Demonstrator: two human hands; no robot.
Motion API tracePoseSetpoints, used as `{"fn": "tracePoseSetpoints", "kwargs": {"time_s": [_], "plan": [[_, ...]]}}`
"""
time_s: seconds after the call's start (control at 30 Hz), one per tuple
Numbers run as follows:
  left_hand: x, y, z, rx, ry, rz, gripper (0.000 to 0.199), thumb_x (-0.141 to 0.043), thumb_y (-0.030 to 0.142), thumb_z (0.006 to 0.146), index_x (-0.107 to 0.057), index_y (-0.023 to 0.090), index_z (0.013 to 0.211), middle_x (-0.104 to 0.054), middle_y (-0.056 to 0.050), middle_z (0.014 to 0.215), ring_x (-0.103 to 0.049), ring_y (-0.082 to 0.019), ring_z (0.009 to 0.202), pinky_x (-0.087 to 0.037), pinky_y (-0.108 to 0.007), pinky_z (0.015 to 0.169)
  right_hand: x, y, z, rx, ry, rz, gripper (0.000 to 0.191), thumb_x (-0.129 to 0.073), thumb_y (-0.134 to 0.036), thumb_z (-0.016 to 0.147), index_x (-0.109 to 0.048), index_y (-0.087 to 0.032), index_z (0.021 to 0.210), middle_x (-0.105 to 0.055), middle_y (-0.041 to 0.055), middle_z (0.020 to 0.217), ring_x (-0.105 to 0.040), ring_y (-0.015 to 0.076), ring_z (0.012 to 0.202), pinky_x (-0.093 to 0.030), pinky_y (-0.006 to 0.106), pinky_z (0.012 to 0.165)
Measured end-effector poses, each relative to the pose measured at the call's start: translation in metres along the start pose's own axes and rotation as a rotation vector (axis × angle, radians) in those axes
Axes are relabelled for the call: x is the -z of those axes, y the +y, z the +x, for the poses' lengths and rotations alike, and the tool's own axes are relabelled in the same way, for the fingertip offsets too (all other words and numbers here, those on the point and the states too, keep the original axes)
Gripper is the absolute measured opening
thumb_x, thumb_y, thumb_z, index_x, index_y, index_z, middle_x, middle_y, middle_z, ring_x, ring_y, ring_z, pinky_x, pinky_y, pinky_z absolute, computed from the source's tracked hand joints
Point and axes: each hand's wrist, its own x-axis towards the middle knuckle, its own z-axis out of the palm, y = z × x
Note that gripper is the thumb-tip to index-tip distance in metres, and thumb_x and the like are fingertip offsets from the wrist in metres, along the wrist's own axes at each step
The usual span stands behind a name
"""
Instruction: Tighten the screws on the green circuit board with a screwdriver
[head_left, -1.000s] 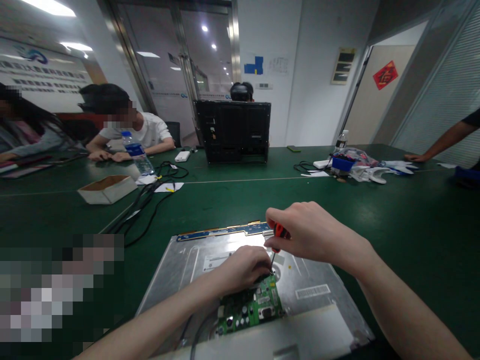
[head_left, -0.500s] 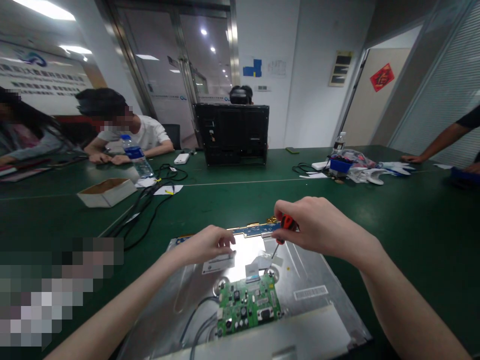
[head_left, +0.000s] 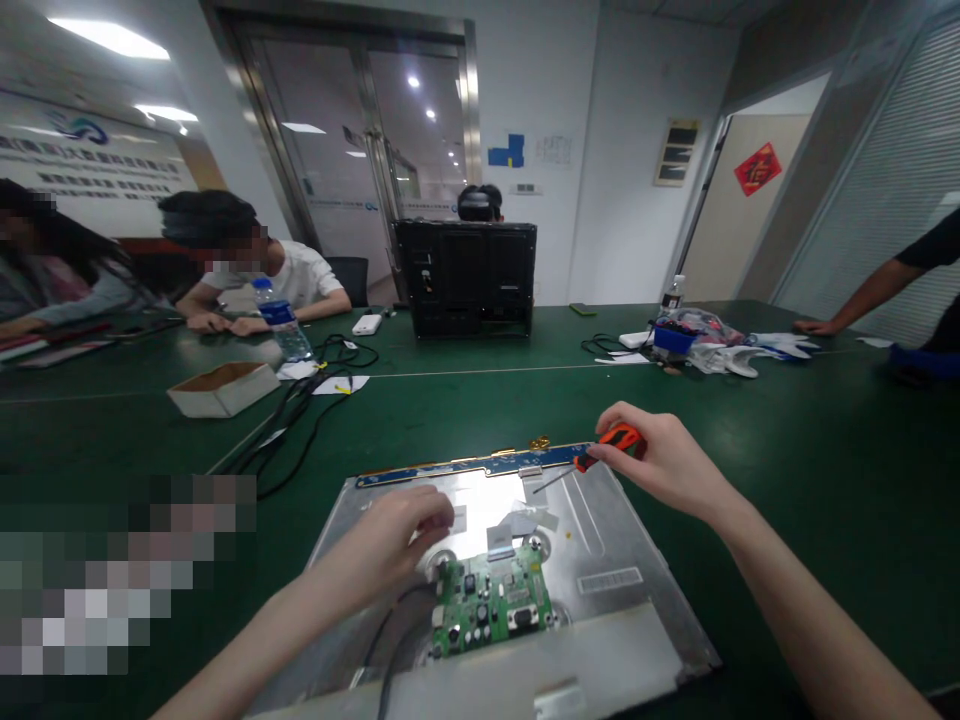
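Note:
My right hand [head_left: 656, 455] is closed round the red and black handle of a screwdriver [head_left: 618, 438], whose thin shaft slants down to the left over a metal panel [head_left: 637, 545]. Over the panel's left half is my left hand [head_left: 412, 520], its fingers loosely bent and its thumb apart, with nothing visible in it. A green circuit board [head_left: 491, 605] with a flat ribbon cable [head_left: 500, 540] lies on the panel, below and right of my left hand. Along the panel's far edge runs a narrow blue board [head_left: 465, 468]. Black wires [head_left: 390, 650] lead from the green board.
A white open box [head_left: 223, 392], a water bottle [head_left: 283, 322] and black cables [head_left: 289, 430] occupy the left. A black monitor [head_left: 466, 280] stands opposite. Right of it are a blue container [head_left: 673, 340] and white gloves [head_left: 731, 358]. Several people are around the table.
My right hand has moved right with the screwdriver, whose shaft now lies flatter. My left hand has come nearer and down towards the green board. The view has shifted slightly.

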Motion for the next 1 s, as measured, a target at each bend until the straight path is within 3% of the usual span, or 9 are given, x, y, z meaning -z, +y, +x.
{"fn": "tracePoseSetpoints", "kwargs": {"time_s": [0.13, 0.27, 0.5, 0.63, 0.73, 0.9, 1.0], "plan": [[-0.027, 0.048, -0.04, -0.144, 0.059, -0.046, 0.023, -0.041, 0.008, 0.087, -0.059, 0.02, 0.079, -0.064, -0.003, 0.079, -0.058, -0.015, 0.069, -0.041, -0.024, 0.06, -0.018, 0.027, -0.018, -0.165, 0.105, 0.22, 0.028, -0.057, -0.048, 0.087, -0.056, -0.02, 0.089, -0.057, -0.0009, 0.07, -0.054, 0.0139, 0.056, -0.042, 0.026, 0.051], [-0.069, 0.077, -0.05, -0.226, 0.212, 0.116, 0.025, -0.041, 0.003, 0.086, -0.058, 0.02, 0.077, -0.064, -0.005, 0.078, -0.057, -0.017, 0.067, -0.042, -0.027, 0.06, -0.035, 0.041, -0.025, -0.24, 0.137, 0.335, 0.034, -0.058, -0.053, 0.084, -0.055, -0.02, 0.086, -0.054, -0.0013, 0.066, -0.052, 0.0133, 0.051, -0.044, 0.026, 0.047], [-0.115, 0.08, -0.021, -0.229, 0.399, 0.178, 0.017, -0.054, 0.003, 0.076, -0.057, 0.02, 0.08, -0.065, -0.004, 0.083, -0.057, -0.02, 0.074, -0.042, -0.033, 0.07, -0.046, 0.043, -0.027, -0.264, 0.145, 0.415, 0.034, -0.059, -0.054, 0.083, -0.054, -0.02, 0.086, -0.053, -0.0019, 0.065, -0.054, 0.0143, 0.054, -0.043, 0.026, 0.047], [-0.139, 0.077, -0.011, -0.23, 0.574, 0.162, 0.019, -0.054, 0.005, 0.066, -0.055, 0.021, 0.076, -0.062, -0.003, 0.074, -0.056, -0.022, 0.07, -0.04, -0.037, 0.075, -0.047, 0.036, -0.032, -0.27, 0.131, 0.431, 0.03, -0.06, -0.049, 0.084, -0.054, -0.02, 0.085, -0.054, -0.0021, 0.067, -0.053, 0.0135, 0.053, -0.042, 0.026, 0.047], [-0.145, 0.078, -0.008, -0.208, 0.638, 0.177, 0.023, -0.05, 0.003, 0.064, -0.056, 0.022, 0.076, -0.061, -0.002, 0.071, -0.055, -0.021, 0.068, -0.039, -0.037, 0.079, -0.048, 0.033, -0.033, -0.276, 0.131, 0.46, 0.028, -0.061, -0.047, 0.084, -0.054, -0.019, 0.084, -0.054, -0.0015, 0.071, -0.053, 0.0127, 0.053, -0.042, 0.026, 0.048], [-0.139, 0.083, -0.011, -0.158, 0.521, 0.196, 0.025, -0.048, 0.001, 0.072, -0.058, 0.021, 0.082, -0.064, -0.003, 0.077, -0.057, -0.022, 0.075, -0.037, -0.038, 0.086, -0.049, 0.035, -0.034, -0.265, 0.131, 0.464, 0.025, -0.06, -0.044, 0.085, -0.055, -0.019, 0.084, -0.053, -0.0022, 0.068, -0.053, 0.0122, 0.053, -0.041, 0.025, 0.049], [-0.14, 0.082, -0.011, -0.169, 0.612, 0.19, 0.024, -0.047, 0.002, 0.076, -0.058, 0.022, 0.08, -0.063, -0.001, 0.074, -0.055, -0.021, 0.072, -0.036, -0.037, 0.084, -0.052, 0.039, -0.034, -0.26, 0.155, 0.475, 0.026, -0.062, -0.045, 0.083, -0.056, -0.019, 0.082, -0.053, -0.0029, 0.065, -0.052, 0.0117, 0.05, -0.04, 0.024, 0.047]]}}
